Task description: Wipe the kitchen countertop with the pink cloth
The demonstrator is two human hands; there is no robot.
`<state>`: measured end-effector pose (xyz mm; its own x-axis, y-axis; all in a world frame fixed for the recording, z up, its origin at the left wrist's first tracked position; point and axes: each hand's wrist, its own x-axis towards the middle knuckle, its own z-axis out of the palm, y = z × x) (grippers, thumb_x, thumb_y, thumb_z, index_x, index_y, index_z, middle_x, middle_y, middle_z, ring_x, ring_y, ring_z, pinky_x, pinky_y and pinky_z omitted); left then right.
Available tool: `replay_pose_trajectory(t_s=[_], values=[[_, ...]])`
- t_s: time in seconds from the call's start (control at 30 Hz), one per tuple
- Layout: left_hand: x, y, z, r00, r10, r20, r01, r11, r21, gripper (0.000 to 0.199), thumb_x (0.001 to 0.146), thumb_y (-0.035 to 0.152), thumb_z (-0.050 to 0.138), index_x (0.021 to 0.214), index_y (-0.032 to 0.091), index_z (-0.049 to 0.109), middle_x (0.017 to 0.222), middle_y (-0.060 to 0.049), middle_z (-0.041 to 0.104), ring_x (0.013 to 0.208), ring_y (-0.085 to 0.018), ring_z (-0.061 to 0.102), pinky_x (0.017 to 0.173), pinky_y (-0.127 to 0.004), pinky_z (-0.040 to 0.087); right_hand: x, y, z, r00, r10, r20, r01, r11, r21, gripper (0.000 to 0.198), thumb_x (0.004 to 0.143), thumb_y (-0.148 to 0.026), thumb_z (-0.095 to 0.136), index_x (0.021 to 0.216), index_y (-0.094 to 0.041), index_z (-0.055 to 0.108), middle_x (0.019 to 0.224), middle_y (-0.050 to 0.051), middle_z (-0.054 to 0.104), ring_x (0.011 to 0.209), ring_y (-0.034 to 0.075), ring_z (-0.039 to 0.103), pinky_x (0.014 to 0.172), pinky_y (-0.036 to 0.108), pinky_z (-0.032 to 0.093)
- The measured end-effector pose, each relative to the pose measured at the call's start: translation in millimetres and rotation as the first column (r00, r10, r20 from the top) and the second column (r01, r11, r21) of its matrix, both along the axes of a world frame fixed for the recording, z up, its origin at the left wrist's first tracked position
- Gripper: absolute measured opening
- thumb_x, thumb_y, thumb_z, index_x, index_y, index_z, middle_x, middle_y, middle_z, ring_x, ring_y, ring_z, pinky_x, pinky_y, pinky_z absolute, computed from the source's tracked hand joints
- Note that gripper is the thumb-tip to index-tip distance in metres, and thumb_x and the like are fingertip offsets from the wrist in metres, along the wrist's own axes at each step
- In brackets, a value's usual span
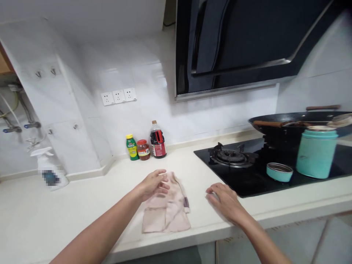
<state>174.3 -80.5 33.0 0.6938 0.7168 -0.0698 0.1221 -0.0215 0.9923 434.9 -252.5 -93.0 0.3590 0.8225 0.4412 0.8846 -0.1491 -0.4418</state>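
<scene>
A pale pink cloth (173,216), loosely folded, lies on the white counter near its front edge. My left hand (154,186) is over the cloth's upper left part, fingers apart and holding nothing; I cannot tell whether it touches the fabric. To the right of the cloth, my right hand (224,200) is at the counter beside the stove's front left corner, its fingers slightly bent and apart, with nothing in them. Closest to that hand is the black glass gas stove (247,187).
Along the back wall stand a green bottle (132,148), a red-lidded jar (143,150) and a dark sauce bottle (157,143). A spray bottle (49,170) is at left. The stove bears a turquoise lid (279,173), a turquoise canister (316,154) and a wok (264,125); a range hood (242,40) hangs above.
</scene>
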Motion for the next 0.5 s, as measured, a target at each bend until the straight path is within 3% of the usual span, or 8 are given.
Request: replay_pose_trajectory(t_s=[0.03, 0.07, 0.13, 0.2, 0.23, 0.33, 0.5], values=[[3.7, -3.4, -1.4, 0.999, -0.011, -0.05, 0.018, 0.99, 0.14, 0.046, 0.084, 0.037, 0.068, 0.126, 0.02, 0.057, 0.107, -0.009, 0.068, 0.091, -0.022, 0.07, 0.086, -0.04, 0.056, -0.1, 0.0, 0.2, 1.0, 0.005, -0.002, -0.005, 1.0, -0.001, 0.035, 0.09, -0.045, 0.036, 0.097, -0.026, 0.065, 0.112, 0.006, 0.06, 0.11, 0.029, 0.05, 0.091, 0.046, 0.035], [5.3, -5.4, -3.7, 0.993, 0.007, -0.116, 0.031, 0.948, 0.318, 0.047, 0.087, 0.037, 0.063, 0.131, 0.02, 0.056, 0.12, -0.012, 0.066, 0.106, -0.024, 0.066, 0.097, -0.043, 0.052, -0.2, 0.0, 0.2, 1.0, 0.008, -0.002, -0.008, 1.0, -0.002, 0.034, 0.09, -0.045, 0.037, 0.097, -0.026, 0.065, 0.112, 0.005, 0.059, 0.11, 0.029, 0.049, 0.091, 0.046, 0.035], [5.7, -7.1, -11.5, 0.954, 0.11, -0.28, 0.103, 0.754, 0.649, 0.049, 0.091, 0.038, 0.055, 0.136, 0.02, 0.056, 0.142, -0.015, 0.055, 0.134, -0.027, 0.05, 0.115, -0.046, 0.035, -0.1, 0.3, -0.3, 1.0, 0.007, 0.001, -0.007, 1.0, -0.003, 0.033, 0.09, -0.044, 0.038, 0.098, -0.027, 0.064, 0.112, 0.005, 0.059, 0.11, 0.029, 0.049, 0.09, 0.046, 0.035], [7.6, -9.8, -23.3, 0.868, 0.196, -0.456, 0.27, 0.584, 0.765, 0.056, 0.093, 0.046, 0.051, 0.144, 0.022, 0.051, 0.158, -0.013, 0.039, 0.149, -0.031, 0.028, 0.122, -0.054, 0.016, -0.2, 0.5, -1.0, 1.0, -0.002, 0.005, 0.002, 1.0, -0.002, 0.032, 0.091, -0.044, 0.038, 0.098, -0.027, 0.064, 0.112, 0.005, 0.059, 0.11, 0.029, 0.049, 0.091, 0.046, 0.035], [10.2, -12.5, -29.8, 0.814, 0.206, -0.543, 0.366, 0.544, 0.755, 0.061, 0.094, 0.052, 0.048, 0.148, 0.023, 0.047, 0.163, -0.012, 0.031, 0.152, -0.033, 0.02, 0.122, -0.058, 0.009, -0.2, 0.5, -1.3, 1.0, -0.006, 0.007, 0.006, 1.0, 0.0, 0.032, 0.091, -0.044, 0.038, 0.098, -0.027, 0.064, 0.112, 0.005, 0.059, 0.11, 0.029, 0.049, 0.091, 0.046, 0.035], [23.4, -24.3, -45.7, 0.691, 0.152, -0.706, 0.545, 0.532, 0.648, 0.07, 0.096, 0.064, 0.034, 0.157, 0.03, 0.032, 0.168, -0.008, 0.014, 0.154, -0.037, 0.004, 0.118, -0.067, 0.0, -0.1, 0.3, -2.4, 1.0, -0.01, 0.026, 0.01, 1.0, -0.002, 0.032, 0.092, -0.043, 0.038, 0.099, -0.027, 0.064, 0.112, 0.005, 0.058, 0.11, 0.029, 0.05, 0.092, 0.046, 0.036], [26.3, -35.6, -51.5, 0.678, 0.092, -0.73, 0.573, 0.555, 0.602, 0.073, 0.095, 0.07, 0.029, 0.158, 0.034, 0.027, 0.169, -0.008, 0.005, 0.153, -0.041, -0.004, 0.114, -0.073, -0.004, -1.7, -0.9, -3.9, 0.998, -0.01, 0.066, 0.012, 1.0, -0.019, 0.034, 0.093, -0.042, 0.038, 0.104, -0.024, 0.065, 0.115, 0.007, 0.058, 0.11, 0.029, 0.05, 0.093, 0.048, 0.036]])
